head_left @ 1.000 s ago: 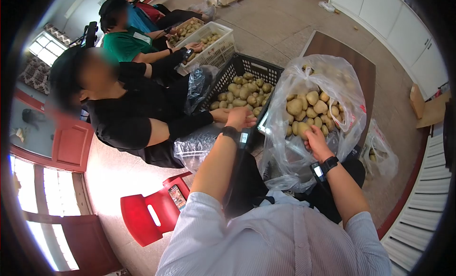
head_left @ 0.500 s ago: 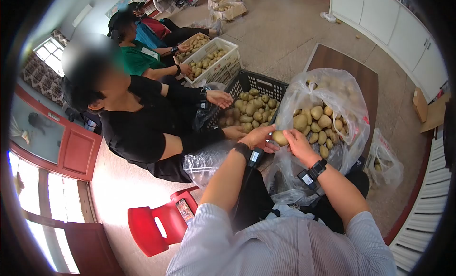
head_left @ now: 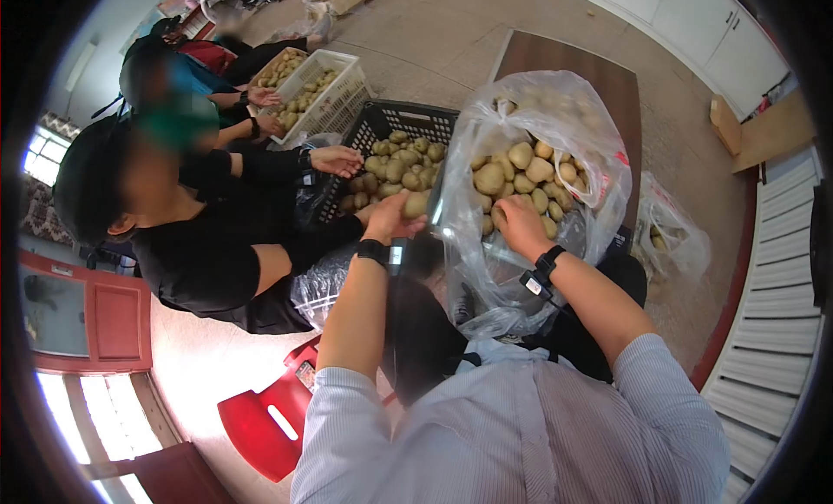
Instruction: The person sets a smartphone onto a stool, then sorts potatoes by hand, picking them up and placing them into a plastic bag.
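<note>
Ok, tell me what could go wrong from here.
The potato in the left hand could be knocked loose, since a co-worker's open hand is also at the black crate, not far off.

The right hand is among loosely heaped potatoes in the clear plastic bag; disturbing the heap might set some rolling.

We take this for an indoor produce workroom, since potatoes (head_left: 401, 167) lie in a black crate (head_left: 408, 118), a white crate (head_left: 340, 98) and a clear bag (head_left: 467, 139) near seated people (head_left: 204, 259), with white cabinets (head_left: 681, 26) and a red door (head_left: 118, 323) around.
</note>
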Demonstrator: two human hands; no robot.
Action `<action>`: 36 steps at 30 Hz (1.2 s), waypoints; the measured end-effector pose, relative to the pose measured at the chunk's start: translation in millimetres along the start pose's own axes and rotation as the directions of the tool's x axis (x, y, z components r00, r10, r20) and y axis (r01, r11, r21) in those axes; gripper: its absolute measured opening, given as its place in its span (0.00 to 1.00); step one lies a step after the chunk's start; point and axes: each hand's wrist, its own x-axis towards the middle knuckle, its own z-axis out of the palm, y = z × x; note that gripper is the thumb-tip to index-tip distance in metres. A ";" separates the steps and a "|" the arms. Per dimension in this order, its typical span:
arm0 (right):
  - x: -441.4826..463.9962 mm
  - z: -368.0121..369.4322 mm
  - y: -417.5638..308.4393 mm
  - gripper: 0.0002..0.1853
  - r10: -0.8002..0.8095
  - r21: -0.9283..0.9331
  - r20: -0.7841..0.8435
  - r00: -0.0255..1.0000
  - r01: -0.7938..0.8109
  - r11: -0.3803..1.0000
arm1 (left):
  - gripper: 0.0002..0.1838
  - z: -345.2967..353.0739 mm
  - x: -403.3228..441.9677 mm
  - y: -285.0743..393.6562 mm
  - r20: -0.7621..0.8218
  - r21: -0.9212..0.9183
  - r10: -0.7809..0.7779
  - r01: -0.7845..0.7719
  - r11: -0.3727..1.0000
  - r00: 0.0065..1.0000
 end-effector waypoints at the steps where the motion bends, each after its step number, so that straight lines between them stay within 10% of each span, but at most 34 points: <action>1: -1.9 0.3 4.2 0.13 -0.057 -0.072 0.002 0.998 0.057 0.996 | 0.20 -5.6 3.5 -2.9 -0.037 -0.029 0.009 -0.010 1.000 0.999; 12: -14.2 15.6 -3.0 0.20 -0.320 -0.349 0.124 0.939 0.343 0.872 | 0.19 -19.2 5.9 -4.1 -0.224 -0.108 0.041 -0.067 0.992 0.974; 16: -15.3 18.5 -8.0 0.19 -0.276 -0.406 0.110 0.955 0.297 0.865 | 0.18 -33.2 22.6 -15.1 -0.274 -0.113 0.050 -0.083 0.990 0.960; 19: -15.3 15.9 -9.9 0.17 -0.172 -0.399 0.146 0.974 0.217 0.891 | 0.18 -53.2 33.9 -24.3 -0.166 0.263 0.269 -0.220 0.939 0.949; 21: -17.2 8.4 -9.1 0.16 -0.137 -0.386 0.162 0.977 0.190 0.902 | 0.16 -44.0 15.6 -18.2 -0.168 -0.044 0.236 -0.246 0.968 0.957; 22: -18.4 4.9 -8.2 0.15 -0.104 -0.373 0.177 0.979 0.164 0.913 | 0.15 -84.6 53.6 -34.7 -0.153 0.182 0.269 -0.241 0.953 0.951; 25: -24.9 4.0 -2.8 0.14 -0.202 -0.405 0.096 0.975 0.224 0.887 | 0.16 -142.3 100.9 -53.1 -0.061 0.808 0.383 -0.180 0.562 0.922; 26: -25.4 5.7 -2.0 0.14 -0.203 -0.405 0.096 0.975 0.224 0.886 | 0.18 -121.2 74.6 -39.5 0.000 0.941 0.428 -0.146 0.307 0.904; 27: -26.0 8.7 -0.3 0.14 -0.201 -0.420 0.080 0.976 0.216 0.881 | 0.23 -104.1 53.5 -29.0 0.156 0.965 0.436 -0.043 -0.258 0.886; 31: -25.2 18.1 5.1 0.14 -0.248 -0.478 0.032 0.968 0.233 0.847 | 0.31 -96.0 41.0 -24.3 0.172 0.971 0.490 -0.065 -0.229 0.854; 36: -25.5 16.4 4.3 0.15 -0.243 -0.493 0.071 0.967 0.246 0.835 | 0.15 -118.8 53.5 -31.5 0.114 0.960 0.430 0.013 -0.280 0.896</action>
